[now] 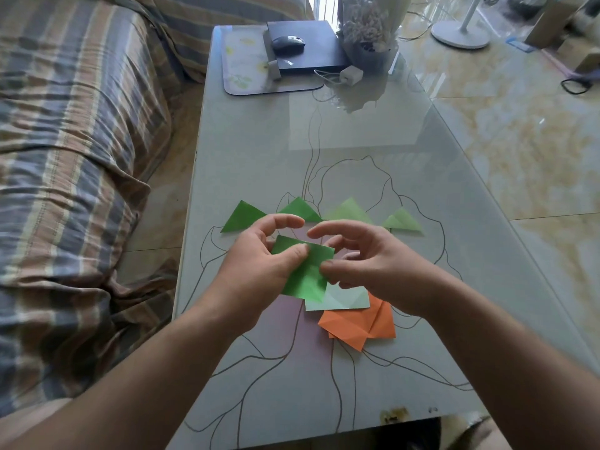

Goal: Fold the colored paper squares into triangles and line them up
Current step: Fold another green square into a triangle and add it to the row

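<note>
Fingertips of my left hand [259, 254] and right hand [363, 264] pinch the green square [305, 274] from both sides, lifted over the table [259, 151] — four green triangles [242, 216] lined up behind. Head view only: match corner to corner before creasing — pale sheet [344, 300] and orange squares [357, 326] wait below.

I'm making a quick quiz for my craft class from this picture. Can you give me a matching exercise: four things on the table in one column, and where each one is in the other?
Things:
1. green square
2. orange papers
3. folded green triangles
4. computer mouse

Places:
A. on the dark box at the far end of the table
B. in a row just beyond the hands
C. held in the grip of both hands
D. near the front edge, partly under a pale green sheet

Pairs: 1-C, 2-D, 3-B, 4-A
</note>
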`<state>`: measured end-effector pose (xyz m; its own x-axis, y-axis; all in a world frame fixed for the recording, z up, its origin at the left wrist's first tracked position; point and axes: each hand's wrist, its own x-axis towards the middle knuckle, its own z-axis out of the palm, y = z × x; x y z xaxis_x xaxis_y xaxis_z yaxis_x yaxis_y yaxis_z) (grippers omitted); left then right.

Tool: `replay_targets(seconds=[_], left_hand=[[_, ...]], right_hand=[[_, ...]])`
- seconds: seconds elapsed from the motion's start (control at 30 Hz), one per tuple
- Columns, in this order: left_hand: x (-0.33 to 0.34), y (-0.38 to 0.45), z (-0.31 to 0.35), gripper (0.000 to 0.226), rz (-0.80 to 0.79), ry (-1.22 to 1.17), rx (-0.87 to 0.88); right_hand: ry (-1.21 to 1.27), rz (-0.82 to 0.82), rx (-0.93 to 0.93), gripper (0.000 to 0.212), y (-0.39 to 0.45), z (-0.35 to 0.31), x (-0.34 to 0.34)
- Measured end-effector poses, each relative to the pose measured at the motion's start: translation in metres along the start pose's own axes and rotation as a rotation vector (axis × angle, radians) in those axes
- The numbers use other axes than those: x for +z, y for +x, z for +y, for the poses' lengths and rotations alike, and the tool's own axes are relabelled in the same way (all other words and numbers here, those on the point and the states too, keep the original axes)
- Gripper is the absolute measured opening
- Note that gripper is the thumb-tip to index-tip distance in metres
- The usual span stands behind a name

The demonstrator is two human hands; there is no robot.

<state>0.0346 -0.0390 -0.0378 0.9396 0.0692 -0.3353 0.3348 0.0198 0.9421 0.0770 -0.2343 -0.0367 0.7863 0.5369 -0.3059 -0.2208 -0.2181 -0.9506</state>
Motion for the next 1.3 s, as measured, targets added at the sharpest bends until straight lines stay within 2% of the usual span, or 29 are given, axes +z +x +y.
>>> replay_targets(seconds=[0.07, 0.2, 0.43, 0.6, 0.73, 0.83, 1.03, 1.17, 1.3], left_hand=[[-0.002, 0.001, 0.001, 0.027, -0.006, -0.004, -0.010], [-0.002, 0.001, 0.000, 0.014, -0.030, -0.036, -0.034], [-0.004, 0.005, -0.003, 0.013, -0.039, -0.067, -0.066], [-0.002, 0.003, -0.004, 0.013, -0.058, -0.027, -0.048], [-0.002, 0.002, -0.002, 0.015, -0.055, -0.009, -0.040], [-0.004, 0.003, -0.001, 0.018, -0.043, 0.014, -0.021], [-0.005, 0.001, 0.000, 0.020, -0.044, 0.065, 0.021], [-0.006, 0.002, -0.001, 0.015, -0.075, 0.058, 0.048], [-0.005, 0.000, -0.001, 0.015, -0.105, 0.044, 0.049]], right_hand=[[0.018, -0.041, -0.046, 0.041, 0.000, 0.002, 0.002], [-0.034, -0.021, -0.083, 0.045, -0.001, 0.005, 0.005], [0.037, 0.020, -0.093, 0.040, 0.002, 0.011, 0.007], [-0.004, 0.118, -0.069, 0.026, 0.005, 0.009, 0.006], [-0.019, 0.125, -0.102, 0.019, 0.005, 0.009, 0.002], [-0.106, 0.103, -0.141, 0.011, 0.005, 0.010, -0.001], [-0.252, 0.102, -0.170, 0.012, 0.004, 0.012, -0.007], [-0.083, 0.118, -0.136, 0.008, 0.005, 0.015, -0.003], [-0.025, 0.170, -0.128, 0.002, 0.007, 0.015, 0.003]])
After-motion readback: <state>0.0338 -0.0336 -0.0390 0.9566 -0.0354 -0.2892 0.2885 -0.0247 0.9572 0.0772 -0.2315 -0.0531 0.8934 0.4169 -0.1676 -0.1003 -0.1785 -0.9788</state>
